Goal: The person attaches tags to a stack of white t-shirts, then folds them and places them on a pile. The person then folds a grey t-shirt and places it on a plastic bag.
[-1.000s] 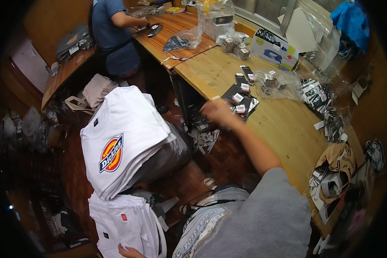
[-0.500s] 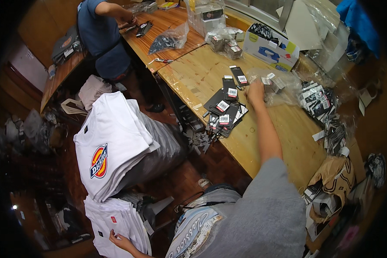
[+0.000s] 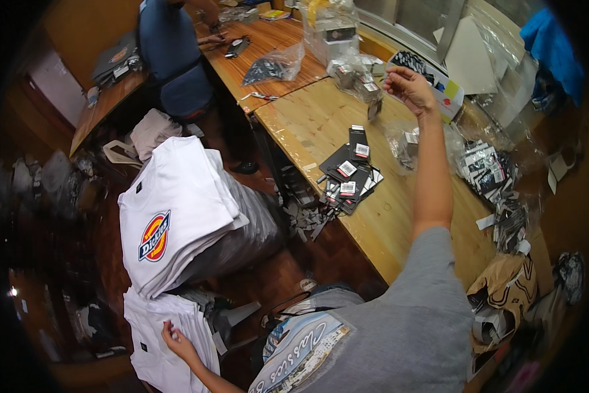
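Note:
My right hand is raised over the far part of the table, its fingers pinched together. Just left of the fingertips a dark hang tag dangles, blurred; its string is too fine to make out. Below lies a loose pile of black hang tags with white barcode stickers. My left hand hovers at the lower left over a stack of white T-shirts, fingers loosely bent and apart, with nothing visible in them. Behind it, a taller stack of white T-shirts with a colourful chest print rests on a plastic-wrapped bundle.
Clear bags of tags and a printed cardboard box stand on the wooden table. More tags heap at its right edge. A pen lies by the table joint. A co-worker in blue works at the far left.
My right hand has risen away from the tag pile with a hang tag, which has left the table. My left hand has moved slightly up over the lower shirts. The view has shifted a little.

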`<state>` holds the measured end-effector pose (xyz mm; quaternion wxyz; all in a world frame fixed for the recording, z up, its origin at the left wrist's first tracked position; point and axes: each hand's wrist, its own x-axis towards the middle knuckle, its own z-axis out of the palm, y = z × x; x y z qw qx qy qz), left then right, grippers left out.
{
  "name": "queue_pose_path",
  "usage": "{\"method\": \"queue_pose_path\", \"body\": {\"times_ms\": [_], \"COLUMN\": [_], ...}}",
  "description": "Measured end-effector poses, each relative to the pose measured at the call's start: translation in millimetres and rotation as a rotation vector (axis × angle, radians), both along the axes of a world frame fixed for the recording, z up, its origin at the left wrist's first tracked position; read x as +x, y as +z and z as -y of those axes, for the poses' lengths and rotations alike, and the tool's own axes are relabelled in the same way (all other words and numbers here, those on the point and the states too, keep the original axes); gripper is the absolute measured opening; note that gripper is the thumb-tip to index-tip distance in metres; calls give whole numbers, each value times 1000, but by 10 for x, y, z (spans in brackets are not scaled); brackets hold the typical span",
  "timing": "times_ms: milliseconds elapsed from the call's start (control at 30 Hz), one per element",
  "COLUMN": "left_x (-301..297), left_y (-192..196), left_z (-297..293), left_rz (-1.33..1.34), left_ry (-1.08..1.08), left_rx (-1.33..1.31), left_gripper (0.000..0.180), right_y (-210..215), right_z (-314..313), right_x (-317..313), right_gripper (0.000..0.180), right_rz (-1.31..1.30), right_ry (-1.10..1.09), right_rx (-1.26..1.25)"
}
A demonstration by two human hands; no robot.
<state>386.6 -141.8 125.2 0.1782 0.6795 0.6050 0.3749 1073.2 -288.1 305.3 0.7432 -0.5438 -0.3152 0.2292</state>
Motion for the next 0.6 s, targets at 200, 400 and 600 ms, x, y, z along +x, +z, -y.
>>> {"method": "queue_pose_path", "body": {"times_ms": [200,400,600], "left_x": [1185,1726,804], "left_y": [852,1512,842], "left_z": [-165,-185,-267], "left_rz": [220,253,721], "left_ry": [-394,-794,-794], "left_rx": [9,112,-318], "left_gripper": [32,83,22], "right_y": [818,877,493], "right_z": [-428,-997,-1850], "right_x": [-1162,-3002,-4706], "right_gripper": [19,10,10], "right_rz": [339,576,349], "right_ry": [446,894,1276], "right_rx": [52,140,33]}}
